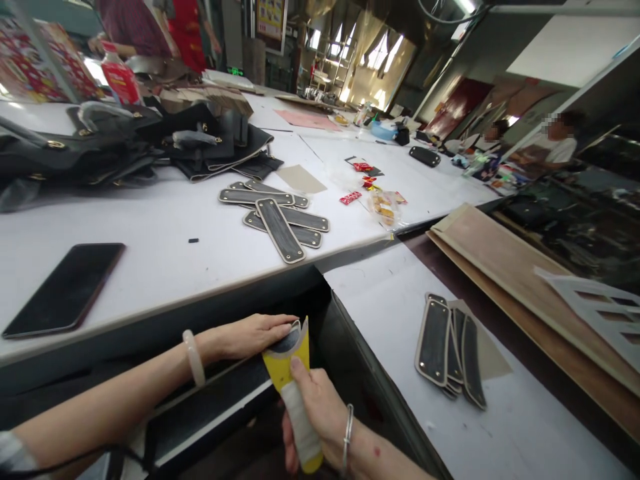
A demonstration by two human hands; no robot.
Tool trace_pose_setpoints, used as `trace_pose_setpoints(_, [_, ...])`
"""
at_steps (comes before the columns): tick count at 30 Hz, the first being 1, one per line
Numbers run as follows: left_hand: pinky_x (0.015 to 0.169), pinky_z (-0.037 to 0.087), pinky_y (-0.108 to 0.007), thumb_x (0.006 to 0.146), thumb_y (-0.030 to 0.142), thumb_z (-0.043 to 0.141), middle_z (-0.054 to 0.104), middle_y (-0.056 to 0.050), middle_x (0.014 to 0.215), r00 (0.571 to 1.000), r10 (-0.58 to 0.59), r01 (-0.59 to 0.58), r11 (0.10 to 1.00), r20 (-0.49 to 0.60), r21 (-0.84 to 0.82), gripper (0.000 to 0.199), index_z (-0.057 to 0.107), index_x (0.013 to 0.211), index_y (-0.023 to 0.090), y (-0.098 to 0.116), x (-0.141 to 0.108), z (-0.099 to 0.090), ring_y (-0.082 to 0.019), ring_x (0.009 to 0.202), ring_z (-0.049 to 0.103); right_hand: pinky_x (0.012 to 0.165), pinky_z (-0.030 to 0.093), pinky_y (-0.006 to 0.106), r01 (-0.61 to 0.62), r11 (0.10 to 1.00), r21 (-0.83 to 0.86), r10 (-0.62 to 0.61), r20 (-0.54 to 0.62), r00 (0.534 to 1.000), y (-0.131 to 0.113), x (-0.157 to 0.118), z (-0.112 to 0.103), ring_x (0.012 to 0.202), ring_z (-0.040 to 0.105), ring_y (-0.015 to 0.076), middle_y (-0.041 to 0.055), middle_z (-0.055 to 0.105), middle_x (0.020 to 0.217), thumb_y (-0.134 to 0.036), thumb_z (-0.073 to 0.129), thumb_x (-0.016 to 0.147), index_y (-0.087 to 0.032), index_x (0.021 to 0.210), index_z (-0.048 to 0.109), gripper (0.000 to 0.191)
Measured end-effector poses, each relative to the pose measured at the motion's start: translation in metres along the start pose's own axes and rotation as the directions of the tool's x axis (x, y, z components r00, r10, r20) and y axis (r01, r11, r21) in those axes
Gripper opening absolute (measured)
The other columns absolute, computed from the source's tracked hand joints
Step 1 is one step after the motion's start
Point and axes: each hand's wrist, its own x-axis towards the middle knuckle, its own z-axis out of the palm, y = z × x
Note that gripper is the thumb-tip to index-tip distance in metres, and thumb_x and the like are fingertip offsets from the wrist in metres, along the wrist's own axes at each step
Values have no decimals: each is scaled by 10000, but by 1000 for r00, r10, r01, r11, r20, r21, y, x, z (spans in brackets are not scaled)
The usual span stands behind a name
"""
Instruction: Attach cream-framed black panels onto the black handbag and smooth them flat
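Observation:
My right hand (320, 400) is closed round the white-wrapped handle of a yellow tool (281, 365) with a crescent-shaped grey end. The thumb lies along its yellow part. My left hand (253, 335) lies palm down, fingers stretched out, with the fingertips at the tool's curved end. A small dark surface (285, 343) shows inside that curve, partly hidden by my fingers. Under my left forearm lies a black panel with a pale edge (215, 413), near my lap. The fingers of my right hand behind the handle are mostly hidden.
Black riveted straps with pale edges lie in a pile (280, 227) on the white table and in a stack (433, 340) to the right. Black bags (220, 137), a phone (67, 287), snack packets (385, 208) and a brown board (520, 287) are around. People stand or sit farther back.

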Motion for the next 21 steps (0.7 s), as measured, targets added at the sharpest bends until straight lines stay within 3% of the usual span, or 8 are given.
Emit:
trace_pose_setpoints(3, [1036, 370, -284, 929, 592, 364, 584, -54, 1326, 1000, 25, -25, 1000, -18, 13, 628, 473, 1380, 168, -1, -1, 8, -220, 1200, 525, 282, 406, 246, 1, 999, -44, 0, 13, 1000, 9, -11, 0, 290, 503, 173, 52, 522, 408, -904, 283, 703, -152, 732, 490, 781])
trace_pose_setpoints(6, [1063, 333, -289, 934, 599, 339, 577, -54, 1334, 998, 45, -44, 998, -36, 38, 621, 511, 1346, 168, -2, -1, 12, -221, 1214, 506, 293, 307, 198, 148, 981, -122, -160, -95, 983, 14, -29, -12, 288, 442, 124, 23, 468, 379, -935, 391, 609, -164, 622, 486, 777])
trace_pose_setpoints(8, [1062, 325, -283, 934, 606, 326, 571, -50, 1338, 998, 51, -49, 997, -44, 54, 615, 526, 1330, 180, -3, -1, 14, -216, 1212, 506, 364, 332, 199, 311, 946, -89, -323, -284, 903, 12, -37, -22, 353, 426, 95, -16, 436, 413, -870, 447, 681, -159, 632, 509, 716])
trace_pose_setpoints(11, [1040, 342, -272, 936, 609, 318, 608, -37, 1282, 998, 46, -44, 998, -42, 51, 592, 553, 1293, 199, -2, -2, 14, -200, 1174, 534, 451, 354, 207, 484, 875, 0, -426, -475, 770, 5, -31, -29, 454, 400, 83, -54, 439, 554, -747, 563, 743, -152, 868, 565, 608])
trace_pose_setpoints(13, [1031, 352, -268, 938, 603, 322, 620, -40, 1262, 998, 45, -44, 998, -42, 43, 584, 562, 1278, 194, -1, -2, 15, -196, 1159, 544, 458, 351, 221, 486, 874, 0, -430, -466, 773, 1, -18, -27, 476, 402, 94, -55, 438, 608, -751, 558, 743, -159, 974, 552, 635])
trace_pose_setpoints(17, [1042, 345, -275, 944, 591, 315, 614, -46, 1274, 999, 39, -37, 997, -31, 62, 584, 556, 1288, 185, 0, -1, 14, -211, 1170, 532, 506, 432, 281, 428, 892, -146, -446, -442, 778, 1, 6, -19, 547, 504, 159, 16, 551, 664, -795, 489, 743, -153, 929, 586, 676])
trace_pose_setpoints(19, [1047, 341, -285, 945, 592, 308, 611, -49, 1278, 999, 37, -35, 996, -25, 77, 589, 555, 1290, 184, -1, 0, 13, -219, 1178, 525, 707, 505, 327, 441, 863, -246, -505, -428, 749, 4, 11, -17, 783, 614, 236, 102, 654, 865, -746, 482, 788, -146, 966, 606, 638])
trace_pose_setpoints(21, [1047, 340, -284, 945, 593, 302, 603, -54, 1287, 999, 38, -35, 995, -28, 91, 591, 560, 1283, 183, -3, 1, 12, -216, 1177, 525, 959, 437, 351, 471, 818, -331, -574, -413, 707, 6, 13, -17, 1084, 573, 278, 152, 644, 1103, -663, 461, 851, -128, 1069, 603, 594])
